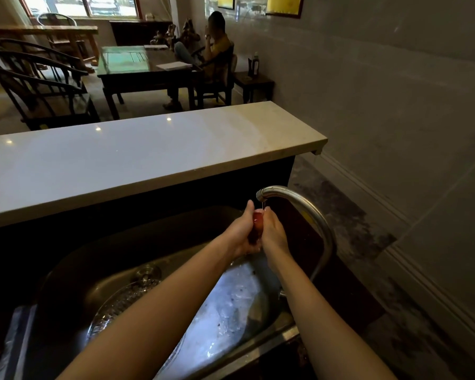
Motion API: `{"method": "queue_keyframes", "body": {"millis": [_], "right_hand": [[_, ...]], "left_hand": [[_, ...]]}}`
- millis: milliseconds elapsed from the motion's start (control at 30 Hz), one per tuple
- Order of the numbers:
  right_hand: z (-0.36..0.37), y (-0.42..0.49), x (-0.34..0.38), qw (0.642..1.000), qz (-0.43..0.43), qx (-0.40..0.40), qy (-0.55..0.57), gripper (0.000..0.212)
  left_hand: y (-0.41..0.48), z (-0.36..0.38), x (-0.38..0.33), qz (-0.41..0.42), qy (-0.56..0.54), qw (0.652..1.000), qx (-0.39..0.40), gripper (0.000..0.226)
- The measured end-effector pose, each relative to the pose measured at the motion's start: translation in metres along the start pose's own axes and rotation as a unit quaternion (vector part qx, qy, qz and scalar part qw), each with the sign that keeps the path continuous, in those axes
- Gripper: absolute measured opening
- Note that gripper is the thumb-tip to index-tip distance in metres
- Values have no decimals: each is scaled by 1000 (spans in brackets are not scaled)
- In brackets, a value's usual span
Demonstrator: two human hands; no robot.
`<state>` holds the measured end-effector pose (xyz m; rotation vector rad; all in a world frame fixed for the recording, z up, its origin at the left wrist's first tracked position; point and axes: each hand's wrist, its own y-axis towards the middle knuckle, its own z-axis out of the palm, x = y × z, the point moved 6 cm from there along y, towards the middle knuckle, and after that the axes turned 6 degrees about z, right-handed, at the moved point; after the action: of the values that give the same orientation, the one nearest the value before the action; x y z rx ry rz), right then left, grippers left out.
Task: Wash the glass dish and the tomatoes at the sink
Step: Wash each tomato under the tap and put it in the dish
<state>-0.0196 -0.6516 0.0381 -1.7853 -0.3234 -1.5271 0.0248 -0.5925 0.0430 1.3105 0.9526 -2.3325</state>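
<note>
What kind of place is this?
Probably a home kitchen open to a dining room: a steel sink, a curved faucet over the tomato that the left hand and right hand hold, a pale counter, and beyond it a dark wooden table with chairs.

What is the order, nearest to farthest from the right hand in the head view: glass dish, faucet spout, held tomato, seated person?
1. tomato: held between the right hand and the left hand.
2. faucet spout: just above the hands.
3. glass dish: lower left, lying in the sink.
4. seated person: far back in the room, beyond the counter.
</note>
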Motion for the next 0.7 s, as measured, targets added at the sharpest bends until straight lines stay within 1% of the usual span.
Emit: {"method": "queue_keyframes", "body": {"millis": [67, 133, 200, 300, 400, 500, 533, 600, 700], "right_hand": [[-1, 0, 1, 1000, -5, 2, -15, 38], [-4, 1, 1, 997, -26, 22, -70, 33], [-6, 0, 0, 986, -58, 62, -143, 31], [-10, -6, -7, 968, -90, 105, -211, 40], [-15, -15, -14, 967, -117, 97, -204, 56], [-21, -20, -23, 982, -92, 66, -152, 63], [-21, -22, -25, 982, -92, 62, -151, 61], [-17, -26, -29, 979, -106, 57, -164, 55], [-5, -30, -42, 977, -116, 59, -170, 50]], "left_hand": [[-1, 3, -4, 21, -15, 1000, 11, 38], [-3, -1, -6, 35, -16, 999, 19, 30], [-3, -9, -7, 54, -5, 998, 17, 28], [-4, -18, -4, 79, 23, 996, 25, 24], [-10, -27, 2, 76, 51, 995, 28, 27], [-15, -35, 8, 53, 60, 996, 38, 31], [-16, -39, 9, 47, 83, 995, 36, 35], [-20, -47, 10, 44, 165, 985, 26, 40], [-24, -64, 14, 59, 274, 960, -4, 37]]}}
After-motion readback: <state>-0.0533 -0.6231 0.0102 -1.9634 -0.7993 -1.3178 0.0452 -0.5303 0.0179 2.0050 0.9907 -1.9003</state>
